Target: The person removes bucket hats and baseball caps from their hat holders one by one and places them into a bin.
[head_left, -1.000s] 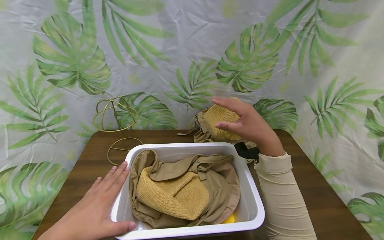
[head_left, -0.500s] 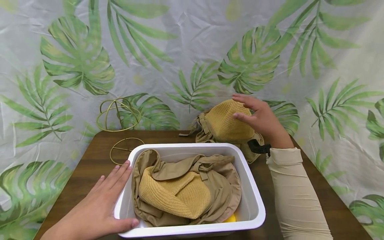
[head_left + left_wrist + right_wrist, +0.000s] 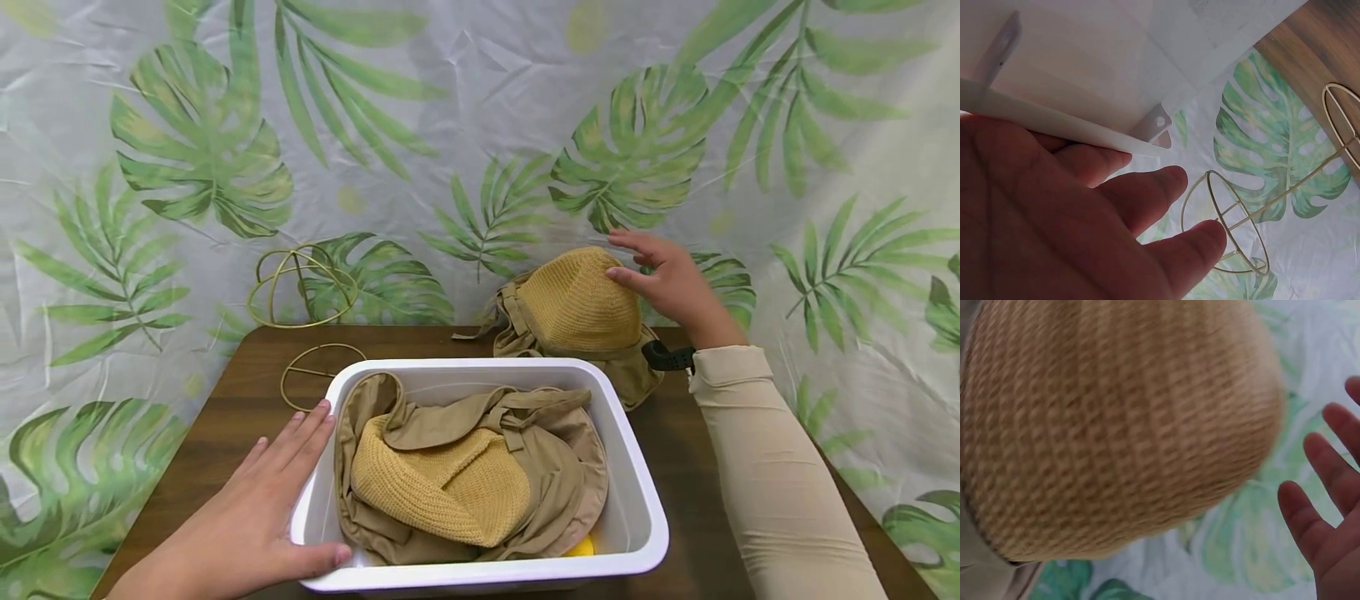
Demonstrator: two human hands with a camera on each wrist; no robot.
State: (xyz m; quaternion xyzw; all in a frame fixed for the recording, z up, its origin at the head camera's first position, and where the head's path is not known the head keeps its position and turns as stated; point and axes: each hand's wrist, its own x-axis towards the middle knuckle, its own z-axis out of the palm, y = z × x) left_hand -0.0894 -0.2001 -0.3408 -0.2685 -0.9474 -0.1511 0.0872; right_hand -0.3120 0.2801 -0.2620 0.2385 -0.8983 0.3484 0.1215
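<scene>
A white plastic tub [image 3: 652, 533] stands on the brown table, holding a tan cloth hat with a yellow woven crown [image 3: 472, 483]. My left hand [image 3: 247, 508] rests along the tub's left rim, fingers straight and thumb over the near corner. In the left wrist view its fingertips [image 3: 1172, 181] touch the underside of the rim. At the back, a second hat [image 3: 577, 300] of the same kind sits upright behind the tub. My right hand [image 3: 671, 279] hovers beside its crown, fingers spread and holding nothing; in the right wrist view a gap shows between fingers and crown [image 3: 1122, 425].
A gold wire hat stand [image 3: 303, 287] is at the back left, its ring base [image 3: 288, 387] on the table [image 3: 225, 425] beside the tub. Something bright yellow [image 3: 581, 547] peeks out under the hat in the tub. A leaf-print curtain [image 3: 480, 100] hangs behind.
My right hand has drawn back to the right, off the front of the rear hat, uncovering its crown. The left hand stays on the tub rim; the whole view has shifted slightly.
</scene>
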